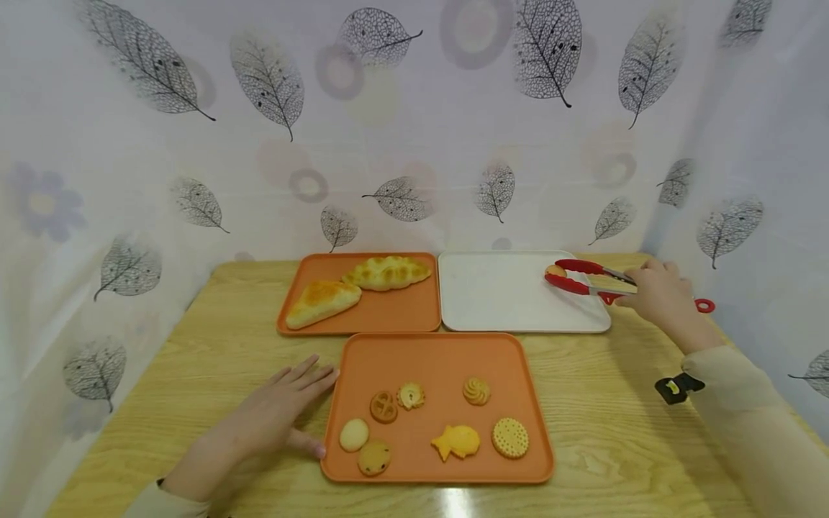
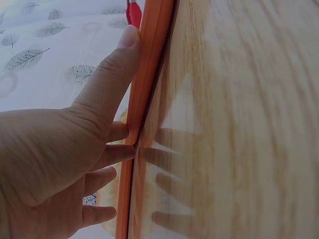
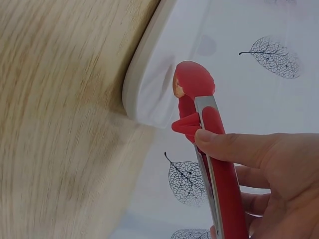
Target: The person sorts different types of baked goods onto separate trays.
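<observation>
My right hand [image 1: 660,295] grips a pair of red tongs [image 1: 573,285], thumb on one side and fingers on the other in the right wrist view. Between the tongs' red tips is a small brown cookie [image 1: 555,271], partly hidden, above the right part of the white tray [image 1: 492,291]. My left hand [image 1: 272,406] has its fingers spread and touches the left edge of the front orange tray [image 1: 440,360]. On that tray lie a pretzel cookie [image 1: 383,407], a fish-shaped cookie [image 1: 457,442], a round dotted cookie [image 1: 510,438], a swirl cookie [image 1: 476,391] and several others.
Behind on the left, another orange tray [image 1: 401,313] bears a triangular bread [image 1: 322,302] and a braided bread [image 1: 388,273]. It stands beside the white tray. A leaf-patterned curtain [image 1: 414,144] hangs behind the wooden table [image 1: 622,446] and along its sides.
</observation>
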### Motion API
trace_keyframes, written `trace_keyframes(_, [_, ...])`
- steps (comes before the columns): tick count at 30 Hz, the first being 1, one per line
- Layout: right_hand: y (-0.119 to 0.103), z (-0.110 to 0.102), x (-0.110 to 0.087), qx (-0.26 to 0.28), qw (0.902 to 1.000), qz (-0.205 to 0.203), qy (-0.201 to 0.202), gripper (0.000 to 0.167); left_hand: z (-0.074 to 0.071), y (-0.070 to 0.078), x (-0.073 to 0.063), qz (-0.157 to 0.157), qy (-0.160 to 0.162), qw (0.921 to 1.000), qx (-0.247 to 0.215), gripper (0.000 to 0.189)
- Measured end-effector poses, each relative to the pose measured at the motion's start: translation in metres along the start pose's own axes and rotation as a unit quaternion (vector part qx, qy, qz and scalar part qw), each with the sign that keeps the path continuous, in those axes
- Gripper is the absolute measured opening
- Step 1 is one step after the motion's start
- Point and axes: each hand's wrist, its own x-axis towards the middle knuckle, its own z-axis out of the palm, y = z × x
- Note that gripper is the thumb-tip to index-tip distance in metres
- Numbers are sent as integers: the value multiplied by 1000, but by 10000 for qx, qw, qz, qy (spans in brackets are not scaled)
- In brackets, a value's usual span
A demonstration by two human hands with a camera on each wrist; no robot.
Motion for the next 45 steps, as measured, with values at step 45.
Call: trace_keyframes(45, [12,4,8,508,9986,6,147,65,6,3,3,-200,-66,9998,-49,112])
